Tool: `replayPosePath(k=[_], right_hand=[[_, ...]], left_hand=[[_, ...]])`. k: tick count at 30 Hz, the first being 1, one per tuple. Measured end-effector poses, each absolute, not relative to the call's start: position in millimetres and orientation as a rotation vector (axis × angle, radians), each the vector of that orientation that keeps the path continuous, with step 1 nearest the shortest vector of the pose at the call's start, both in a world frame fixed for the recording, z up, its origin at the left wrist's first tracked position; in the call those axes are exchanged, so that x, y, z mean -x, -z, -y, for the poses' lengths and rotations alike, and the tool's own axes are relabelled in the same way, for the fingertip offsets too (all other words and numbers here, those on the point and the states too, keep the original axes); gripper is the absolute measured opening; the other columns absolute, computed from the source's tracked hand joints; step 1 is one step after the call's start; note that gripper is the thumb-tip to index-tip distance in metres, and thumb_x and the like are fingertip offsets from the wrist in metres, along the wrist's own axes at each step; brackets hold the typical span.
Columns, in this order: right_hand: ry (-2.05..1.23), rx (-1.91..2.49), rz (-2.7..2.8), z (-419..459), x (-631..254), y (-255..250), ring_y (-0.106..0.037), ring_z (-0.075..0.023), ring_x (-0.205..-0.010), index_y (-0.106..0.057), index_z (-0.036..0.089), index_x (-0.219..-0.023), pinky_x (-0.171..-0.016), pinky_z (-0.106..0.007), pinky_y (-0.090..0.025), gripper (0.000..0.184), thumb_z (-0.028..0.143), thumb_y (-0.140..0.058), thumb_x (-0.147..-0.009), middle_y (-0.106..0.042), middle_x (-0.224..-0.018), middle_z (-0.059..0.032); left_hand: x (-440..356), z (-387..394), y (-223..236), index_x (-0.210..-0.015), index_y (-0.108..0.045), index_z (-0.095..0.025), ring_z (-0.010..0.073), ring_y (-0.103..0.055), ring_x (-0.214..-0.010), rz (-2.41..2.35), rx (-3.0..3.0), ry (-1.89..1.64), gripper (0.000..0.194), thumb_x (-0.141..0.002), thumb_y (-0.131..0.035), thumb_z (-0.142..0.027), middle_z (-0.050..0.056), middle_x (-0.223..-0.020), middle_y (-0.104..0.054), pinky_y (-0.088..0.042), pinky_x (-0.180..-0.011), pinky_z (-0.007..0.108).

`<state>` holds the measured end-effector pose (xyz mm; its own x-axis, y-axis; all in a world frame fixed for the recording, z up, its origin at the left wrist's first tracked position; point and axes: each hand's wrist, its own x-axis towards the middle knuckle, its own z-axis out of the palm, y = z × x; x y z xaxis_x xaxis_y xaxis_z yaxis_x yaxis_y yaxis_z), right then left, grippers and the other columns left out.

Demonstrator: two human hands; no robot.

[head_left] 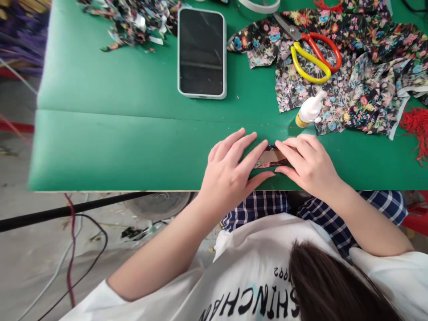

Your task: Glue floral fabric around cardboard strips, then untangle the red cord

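Note:
My left hand (230,165) rests palm down near the front edge of the table, fingers stretched out. Its index finger and thumb lie around the left end of a small floral fabric strip (269,158). The strip has a tan middle and dark patterned edges along its top and bottom. At its right end, my right hand (309,162) presses on it with bent fingers, the thumb at the lower edge. Both ends of the strip are partly hidden under the fingers. A small white bottle (309,110) with a yellow base stands just beyond my right hand.
Scissors (316,55) with red and yellow handles lie on floral fabric pieces (361,84) at the right. A phone (202,53) lies at the back middle, beside a heap of fabric scraps (143,20). Red threads (417,129) are at the right of the green table (117,142).

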<state>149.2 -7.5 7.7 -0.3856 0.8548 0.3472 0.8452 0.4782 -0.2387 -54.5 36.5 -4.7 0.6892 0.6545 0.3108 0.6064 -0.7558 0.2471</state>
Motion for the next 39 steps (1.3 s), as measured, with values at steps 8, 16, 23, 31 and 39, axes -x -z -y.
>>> replayPosePath(k=[8,16,23,31,39], right_hand=[[0.056,1.488,2.362,3.2,-146.2,-3.8,-0.048,-0.0233,-0.104,-0.058,0.009,-0.118,-0.089,-0.037,-0.040,0.042,0.035,-0.055,-0.085,-0.065,-0.107,-0.0113],[0.099,1.487,2.368,-2.9,-143.2,-5.6,-0.049,-0.0211,-0.097,-0.062,0.011,-0.111,-0.085,-0.034,-0.039,0.033,0.032,-0.055,-0.086,-0.067,-0.098,-0.0078],[0.126,1.461,2.353,-2.2,-143.7,-3.9,-0.049,-0.0193,-0.096,-0.063,0.012,-0.108,-0.084,-0.032,-0.038,0.030,0.032,-0.054,-0.088,-0.069,-0.097,-0.0052],[0.174,1.505,2.351,0.1,-141.8,-1.3,-0.051,-0.0176,-0.095,-0.064,0.017,-0.108,-0.084,-0.032,-0.040,0.024,0.026,-0.049,-0.091,-0.069,-0.097,-0.0040],[0.204,1.479,2.358,-0.4,-143.8,0.5,-0.053,-0.0181,-0.096,-0.064,0.018,-0.109,-0.084,-0.034,-0.041,0.026,0.031,-0.051,-0.090,-0.070,-0.096,-0.0034]], left_hand=[[49.6,-38.2,3.6,-0.124,-0.055,-0.015,0.0286,-0.056,-0.117,-0.966,-2.702,-0.566,0.040,-0.091,-0.052,-0.037,0.013,-0.117,-0.065,-0.047,-0.095,0.043],[45.3,-44.9,-0.2,-0.119,-0.052,-0.014,0.0211,-0.062,-0.100,-0.926,-2.615,-0.642,0.034,-0.090,-0.054,-0.031,0.010,-0.105,-0.069,-0.050,-0.088,0.034],[46.5,-50.6,1.3,-0.113,-0.054,-0.015,0.0194,-0.063,-0.092,-0.835,-2.645,-0.661,0.028,-0.092,-0.051,-0.033,0.007,-0.094,-0.071,-0.051,-0.081,0.032],[45.1,-55.3,-2.3,-0.105,-0.057,-0.016,0.0188,-0.064,-0.088,-0.763,-2.694,-0.657,0.024,-0.094,-0.047,-0.034,0.006,-0.089,-0.072,-0.050,-0.078,0.031],[44.2,-55.6,-1.4,-0.101,-0.059,-0.015,0.0188,-0.065,-0.088,-0.734,-2.761,-0.679,0.022,-0.094,-0.048,-0.033,0.006,-0.088,-0.073,-0.049,-0.077,0.031]])
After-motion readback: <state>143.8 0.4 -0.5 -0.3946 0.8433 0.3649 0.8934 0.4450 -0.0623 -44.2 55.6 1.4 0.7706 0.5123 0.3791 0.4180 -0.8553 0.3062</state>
